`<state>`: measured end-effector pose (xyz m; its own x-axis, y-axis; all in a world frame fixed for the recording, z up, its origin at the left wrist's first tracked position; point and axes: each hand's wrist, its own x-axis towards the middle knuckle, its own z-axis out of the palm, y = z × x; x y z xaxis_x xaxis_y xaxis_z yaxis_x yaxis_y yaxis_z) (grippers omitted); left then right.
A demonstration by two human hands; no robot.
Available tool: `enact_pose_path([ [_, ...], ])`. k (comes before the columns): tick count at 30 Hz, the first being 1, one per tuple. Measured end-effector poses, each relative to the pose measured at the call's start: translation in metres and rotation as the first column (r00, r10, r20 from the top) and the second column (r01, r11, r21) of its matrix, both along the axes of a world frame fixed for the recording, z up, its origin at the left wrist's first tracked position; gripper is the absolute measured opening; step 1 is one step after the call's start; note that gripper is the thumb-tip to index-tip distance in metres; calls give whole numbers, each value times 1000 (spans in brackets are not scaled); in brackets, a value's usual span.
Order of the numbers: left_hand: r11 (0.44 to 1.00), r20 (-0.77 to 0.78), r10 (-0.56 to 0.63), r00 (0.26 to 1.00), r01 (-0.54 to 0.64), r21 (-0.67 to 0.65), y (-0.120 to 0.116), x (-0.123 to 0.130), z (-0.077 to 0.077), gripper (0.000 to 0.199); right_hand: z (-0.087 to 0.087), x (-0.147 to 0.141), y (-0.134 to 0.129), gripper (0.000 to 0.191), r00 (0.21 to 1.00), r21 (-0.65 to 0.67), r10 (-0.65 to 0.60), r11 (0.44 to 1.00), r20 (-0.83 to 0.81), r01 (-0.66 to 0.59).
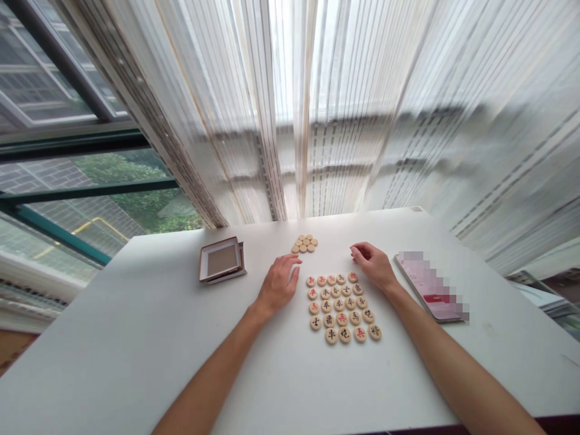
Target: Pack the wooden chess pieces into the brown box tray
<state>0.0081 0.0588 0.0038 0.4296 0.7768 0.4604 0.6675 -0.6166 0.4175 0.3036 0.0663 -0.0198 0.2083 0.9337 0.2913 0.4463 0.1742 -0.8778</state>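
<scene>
1. Our left hand (277,283) is open, fingers loosely stretched forward and right, thumb spread apart, forearm slanting in from lower left.
2. Our right hand (374,264) curls inward near the rows' far right corner; we cannot tell whether its fingertips pinch anything.
3. Between our forearms, face-up xiangqi pieces (339,304) lie in rows.
4. Beyond, blank-side-up pieces (306,242) cluster near our left fingertips.
5. Farther left, a shallow box (222,261) sits on the white table (181,338).
</scene>
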Motion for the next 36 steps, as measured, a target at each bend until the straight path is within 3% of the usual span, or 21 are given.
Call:
enact_pose_path([
  [5, 999, -105, -34, 994, 35, 11, 52, 20, 5, 31, 0, 1, 0, 29, 1000, 6, -5, 1000, 10, 5],
  [9, 999, -122, 48, 991, -45, 28, 70, 19, -1, 30, 0, 1, 1, 31, 1000, 12, -8, 1000, 11, 8],
  [15, 989, -61, 139, 988, -136, 59, 65, 3, -14, 13, 0, -1, 2, 29, 1000, 22, -9, 1000, 26, 8],
  [27, 988, 156, 152, 976, -155, 4, 66, 2, -23, 7, 11, -8, -7, 22, 987, 65, -6, 998, 158, -4],
  [32, 996, 316, 78, 945, -61, -62, 57, 2, -19, 10, 21, -16, -17, 19, 977, 116, 28, 992, 210, -53],
  [36, 989, 446, -7, 895, 71, -127, 44, 13, -12, 10, 29, -28, -28, 17, 946, 135, 122, 976, 301, -169],
])
